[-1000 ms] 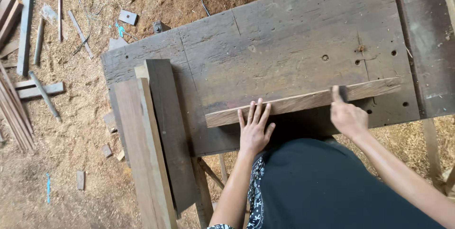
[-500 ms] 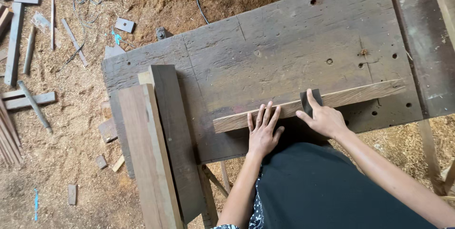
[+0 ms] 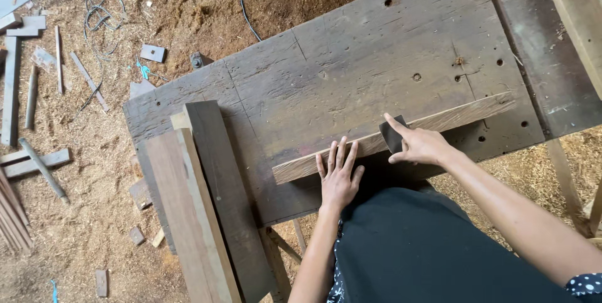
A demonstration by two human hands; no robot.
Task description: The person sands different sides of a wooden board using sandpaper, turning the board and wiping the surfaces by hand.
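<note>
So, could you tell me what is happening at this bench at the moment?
A person is working a long wooden strip laid across a dark, worn workbench. The left hand presses flat on the strip, while the right hand holds a small dark block against it. Two boards rest on the bench's end, with sawdust and offcuts on the floor.

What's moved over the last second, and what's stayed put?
The right hand has slid the dark block leftward along the wooden strip, from near its right end towards the middle, closer to the left hand. Its grip on the block is unchanged. The left hand stays pressed flat on the strip, and the strip still lies across the workbench.
</note>
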